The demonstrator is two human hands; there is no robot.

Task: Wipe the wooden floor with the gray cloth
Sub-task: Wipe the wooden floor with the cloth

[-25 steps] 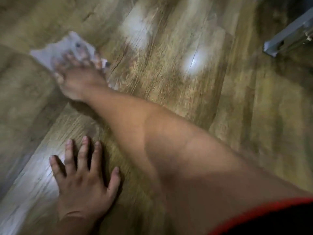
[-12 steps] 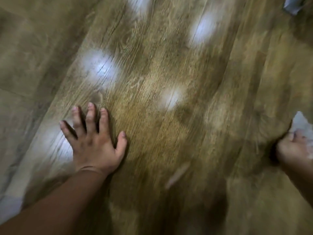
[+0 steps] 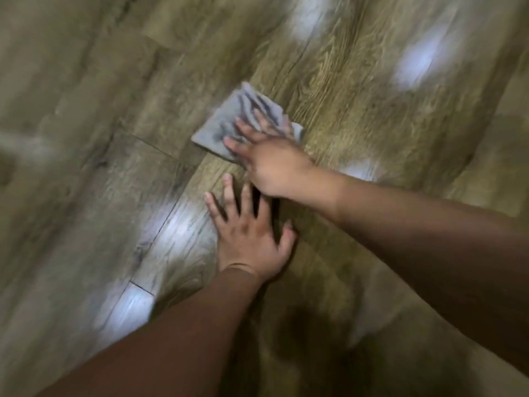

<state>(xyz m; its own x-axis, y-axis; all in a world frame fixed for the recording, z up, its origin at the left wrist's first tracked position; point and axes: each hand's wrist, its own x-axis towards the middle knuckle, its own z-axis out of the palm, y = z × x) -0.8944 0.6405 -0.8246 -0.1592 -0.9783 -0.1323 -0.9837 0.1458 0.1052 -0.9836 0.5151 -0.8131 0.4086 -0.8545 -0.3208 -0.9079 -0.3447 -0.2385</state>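
Note:
The gray cloth (image 3: 229, 118) lies folded and flat on the wooden floor (image 3: 357, 81), a little above the middle of the view. My right hand (image 3: 272, 161) presses down on the cloth's near right part with straight, spread fingers. Just below it, my left hand (image 3: 249, 230) rests flat on the bare planks with its fingers spread, holding nothing. The two hands nearly touch. The picture is blurred by motion.
Brown planks run on a slant across the whole view, with bright patches of reflected light (image 3: 415, 61) on them. A dark shadow (image 3: 300, 333) falls on the floor between my forearms.
My right hand has swept the cloth from the far right edge back toward the middle, ending just above my left hand. The left hand stays planted on the floor.

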